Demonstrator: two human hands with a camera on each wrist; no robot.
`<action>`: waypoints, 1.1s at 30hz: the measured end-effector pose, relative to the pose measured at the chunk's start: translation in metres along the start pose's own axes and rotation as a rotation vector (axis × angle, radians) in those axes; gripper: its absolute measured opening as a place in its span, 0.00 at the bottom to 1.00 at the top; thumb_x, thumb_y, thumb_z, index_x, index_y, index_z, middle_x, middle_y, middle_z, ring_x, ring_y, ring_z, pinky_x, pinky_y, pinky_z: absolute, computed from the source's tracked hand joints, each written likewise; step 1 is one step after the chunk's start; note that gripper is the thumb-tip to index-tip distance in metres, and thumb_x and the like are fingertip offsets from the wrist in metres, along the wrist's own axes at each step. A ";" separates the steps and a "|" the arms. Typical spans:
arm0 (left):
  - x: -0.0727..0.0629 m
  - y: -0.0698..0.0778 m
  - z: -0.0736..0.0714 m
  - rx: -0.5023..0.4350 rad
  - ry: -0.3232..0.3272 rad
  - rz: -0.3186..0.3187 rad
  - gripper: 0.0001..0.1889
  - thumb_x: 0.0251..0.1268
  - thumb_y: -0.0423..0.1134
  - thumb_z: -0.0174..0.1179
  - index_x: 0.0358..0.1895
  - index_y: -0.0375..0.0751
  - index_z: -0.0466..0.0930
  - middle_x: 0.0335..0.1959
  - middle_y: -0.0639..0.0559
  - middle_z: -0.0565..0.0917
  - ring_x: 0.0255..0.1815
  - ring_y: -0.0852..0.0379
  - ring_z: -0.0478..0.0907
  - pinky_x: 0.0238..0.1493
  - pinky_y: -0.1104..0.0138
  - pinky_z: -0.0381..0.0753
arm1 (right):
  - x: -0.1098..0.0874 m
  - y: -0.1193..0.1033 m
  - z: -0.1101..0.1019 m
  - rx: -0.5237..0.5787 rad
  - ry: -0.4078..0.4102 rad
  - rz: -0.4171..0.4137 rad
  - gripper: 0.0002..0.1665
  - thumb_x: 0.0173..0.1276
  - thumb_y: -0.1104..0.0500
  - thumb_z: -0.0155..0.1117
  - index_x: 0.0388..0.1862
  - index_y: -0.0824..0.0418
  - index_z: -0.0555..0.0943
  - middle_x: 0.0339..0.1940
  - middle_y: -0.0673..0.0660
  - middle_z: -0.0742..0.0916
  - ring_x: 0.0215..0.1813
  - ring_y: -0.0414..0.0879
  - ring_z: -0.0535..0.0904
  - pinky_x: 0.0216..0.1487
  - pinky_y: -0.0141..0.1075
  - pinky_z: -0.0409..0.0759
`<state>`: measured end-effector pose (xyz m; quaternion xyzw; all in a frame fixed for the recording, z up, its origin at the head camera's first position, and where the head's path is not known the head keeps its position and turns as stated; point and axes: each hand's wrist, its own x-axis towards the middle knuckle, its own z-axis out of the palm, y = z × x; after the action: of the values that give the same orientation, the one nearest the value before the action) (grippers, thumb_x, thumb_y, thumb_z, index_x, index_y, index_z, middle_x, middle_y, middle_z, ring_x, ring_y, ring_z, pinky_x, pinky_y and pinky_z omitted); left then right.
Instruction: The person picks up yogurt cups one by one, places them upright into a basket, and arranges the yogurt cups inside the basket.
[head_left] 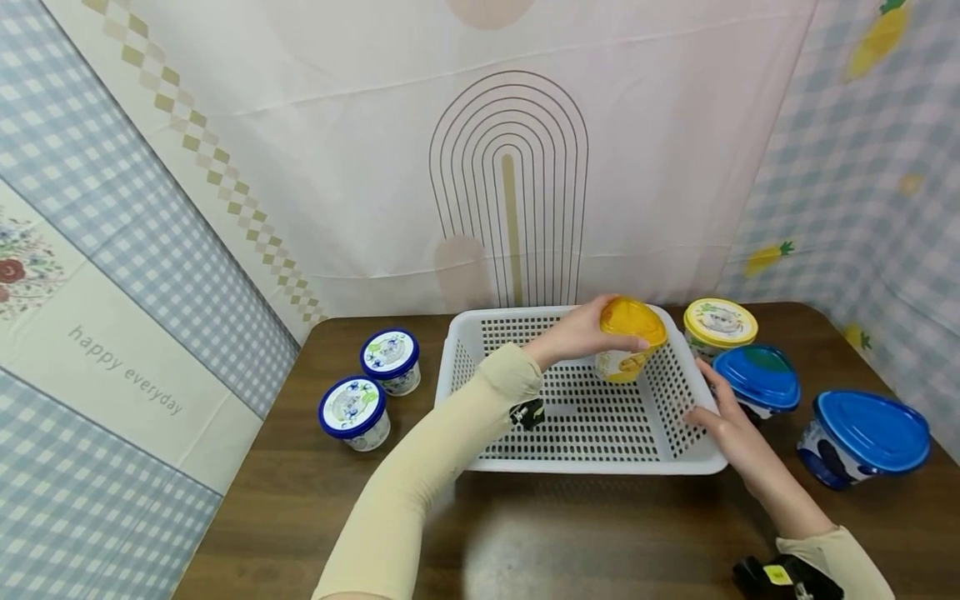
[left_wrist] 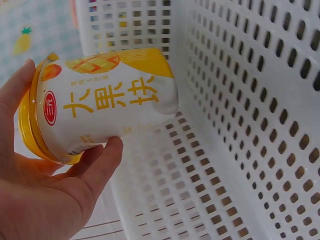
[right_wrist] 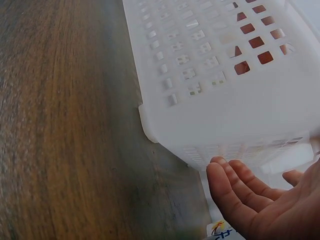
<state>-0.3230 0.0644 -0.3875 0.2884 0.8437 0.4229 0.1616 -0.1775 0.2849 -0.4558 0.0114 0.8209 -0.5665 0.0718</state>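
Note:
My left hand grips a yellow-lidded fruit cup near its lid, inside the right end of a white plastic basket. In the left wrist view the fruit cup appears sideways, its base toward the perforated basket wall, with fingers and thumb round its lid end. At the basket's right end, my right hand holds the rim, thumb on the inner side and fingers outside. The right wrist view shows those fingers slightly bent beside the basket wall.
Right of the basket stand a yellow-lidded tub and two blue-lidded tubs, the larger tub farther right. Two small tubs with dark blue lids stand left on the brown wooden table. A patterned cloth hangs behind.

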 end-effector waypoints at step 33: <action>0.015 -0.017 0.014 0.076 -0.017 0.008 0.52 0.59 0.63 0.68 0.81 0.50 0.51 0.73 0.53 0.68 0.66 0.59 0.71 0.66 0.63 0.72 | 0.000 -0.003 0.001 0.003 0.015 -0.001 0.53 0.73 0.62 0.50 0.83 0.52 0.28 0.72 0.78 0.57 0.57 0.71 0.76 0.45 0.56 0.85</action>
<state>-0.3334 0.0748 -0.4099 0.3013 0.8567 0.3887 0.1558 -0.1779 0.2828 -0.4539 0.0152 0.8207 -0.5675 0.0652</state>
